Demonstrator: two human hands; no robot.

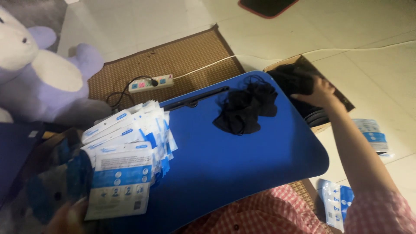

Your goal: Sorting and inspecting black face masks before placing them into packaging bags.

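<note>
My right hand (320, 92) reaches into a brown cardboard box (342, 93) at the right and grips a bunch of black face masks (292, 80) there. A small heap of black masks (245, 108) lies on the blue lap table (234, 160). My left hand (65, 219), blurred at the bottom left corner, holds the lowest white-and-blue flat packet (119, 190) of a fanned stack of packets (130, 134) lying on the table's left side.
A white power strip (151, 82) with a cable lies on a brown woven mat (182, 60). A purple and white plush toy (39, 73) sits at the left. More packets (372, 134) (338, 203) lie on the tiled floor at the right.
</note>
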